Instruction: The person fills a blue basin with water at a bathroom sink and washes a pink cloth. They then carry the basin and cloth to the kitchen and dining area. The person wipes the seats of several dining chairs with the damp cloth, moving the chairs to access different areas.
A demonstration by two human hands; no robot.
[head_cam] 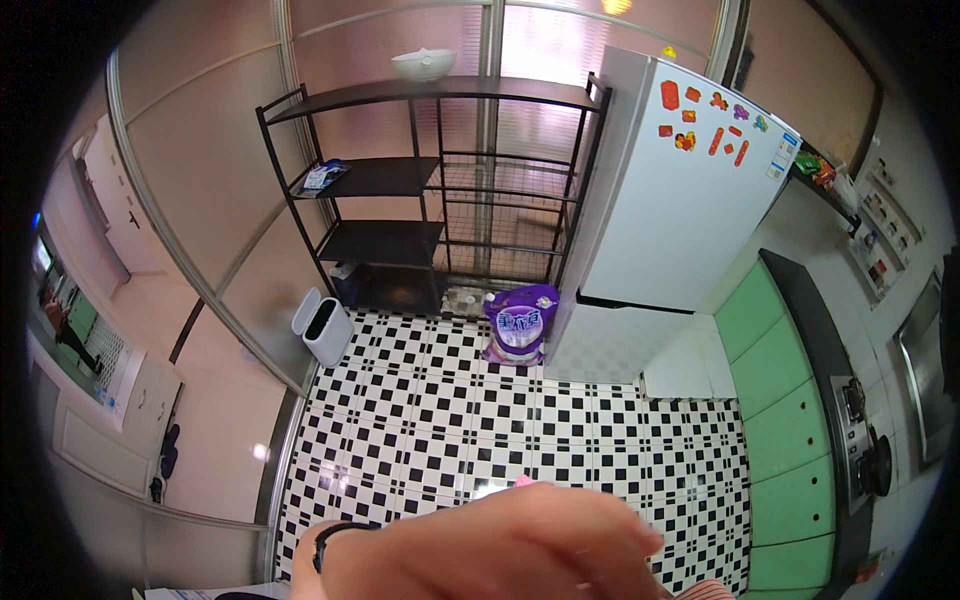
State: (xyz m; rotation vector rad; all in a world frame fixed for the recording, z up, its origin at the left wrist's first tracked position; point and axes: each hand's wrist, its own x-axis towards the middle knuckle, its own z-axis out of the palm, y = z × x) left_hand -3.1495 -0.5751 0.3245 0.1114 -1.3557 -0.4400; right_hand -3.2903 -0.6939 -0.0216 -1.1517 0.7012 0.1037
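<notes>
A hand, which looks like my left hand (pixel 510 555), fills the bottom middle of the view, close to the camera and blurred. A black band (pixel 322 544) circles the wrist at its left end. Most of the fingers and the palm are hidden, so what it holds, if anything, cannot be told. A small pink thing (pixel 523 481) peeks out just past the hand's upper edge; whether they touch is unclear. My right hand is out of view. Black-and-white tiled floor (pixel 480 420) lies before me.
Ahead stands a black metal shelf rack (pixel 375 176) with a white bowl (pixel 424 64) on top. A white bin (pixel 328 331), a purple bag (pixel 520 322) and a white fridge (pixel 675 217) stand near it. Green cabinets (pixel 784 442) line the right; sliding-door panels (pixel 217 172) the left.
</notes>
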